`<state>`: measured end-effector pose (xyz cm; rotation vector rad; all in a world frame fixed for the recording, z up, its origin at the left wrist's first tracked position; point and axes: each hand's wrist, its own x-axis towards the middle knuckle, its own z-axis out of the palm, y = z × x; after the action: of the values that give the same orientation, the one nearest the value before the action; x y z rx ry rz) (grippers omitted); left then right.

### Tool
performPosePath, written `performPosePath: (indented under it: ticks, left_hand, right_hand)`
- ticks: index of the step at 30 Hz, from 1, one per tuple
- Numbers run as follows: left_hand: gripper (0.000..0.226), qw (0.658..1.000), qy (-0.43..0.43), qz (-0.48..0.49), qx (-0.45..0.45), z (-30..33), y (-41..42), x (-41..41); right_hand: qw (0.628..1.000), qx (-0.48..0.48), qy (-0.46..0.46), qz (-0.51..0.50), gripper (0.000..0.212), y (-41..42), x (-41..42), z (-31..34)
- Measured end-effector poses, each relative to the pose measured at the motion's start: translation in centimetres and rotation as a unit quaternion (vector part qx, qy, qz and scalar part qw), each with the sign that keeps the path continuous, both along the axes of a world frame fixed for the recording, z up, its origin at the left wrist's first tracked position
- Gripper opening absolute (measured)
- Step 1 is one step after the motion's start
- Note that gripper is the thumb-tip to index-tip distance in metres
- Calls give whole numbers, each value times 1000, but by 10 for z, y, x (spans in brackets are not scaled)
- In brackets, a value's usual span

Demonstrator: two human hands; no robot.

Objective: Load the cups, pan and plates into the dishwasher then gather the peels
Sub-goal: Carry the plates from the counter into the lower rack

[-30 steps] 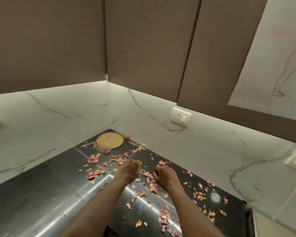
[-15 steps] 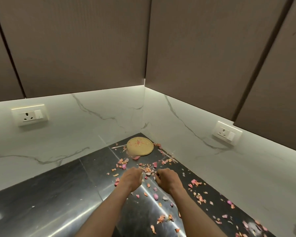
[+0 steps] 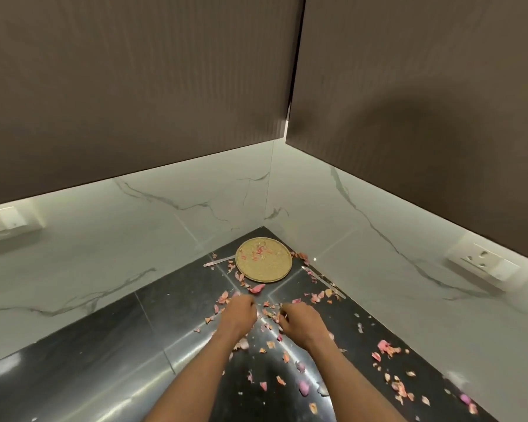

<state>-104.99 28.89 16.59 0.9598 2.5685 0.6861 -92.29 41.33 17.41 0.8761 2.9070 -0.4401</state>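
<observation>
Pink and orange onion peels [image 3: 387, 348] lie scattered over the black glossy countertop [image 3: 89, 360]. My left hand [image 3: 238, 313] and my right hand [image 3: 299, 319] rest side by side on the counter, fingers curled downward among a small cluster of peels [image 3: 270, 312] between them. Whether the fingers pinch any peel is hidden. A round woven tan mat [image 3: 264, 263] with a few peels on it sits in the far corner, beyond both hands.
White marble backsplash walls meet in the corner behind the mat. Brown upper cabinets [image 3: 134, 86] hang overhead. Wall sockets sit at the left [image 3: 0, 222] and right [image 3: 482, 261]. A thin metal utensil [image 3: 218, 261] lies left of the mat, another strip [image 3: 323, 280] along the right wall.
The view has swung left, bringing the corner to centre. Both hands have slid forward toward the mat, sweeping peels together.
</observation>
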Motion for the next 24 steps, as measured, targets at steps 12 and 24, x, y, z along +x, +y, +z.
performPosePath:
  ticks: [12, 24]
  left_hand:
    - [23, 960, -204, 190, 40, -82, 78, -87]
    - [33, 894, -276, 352, 30, -87, 148, -127]
  right_hand:
    - [983, -159, 37, -86, 14, 41, -71, -85]
    - [949, -247, 73, -183, 15, 67, -90, -119]
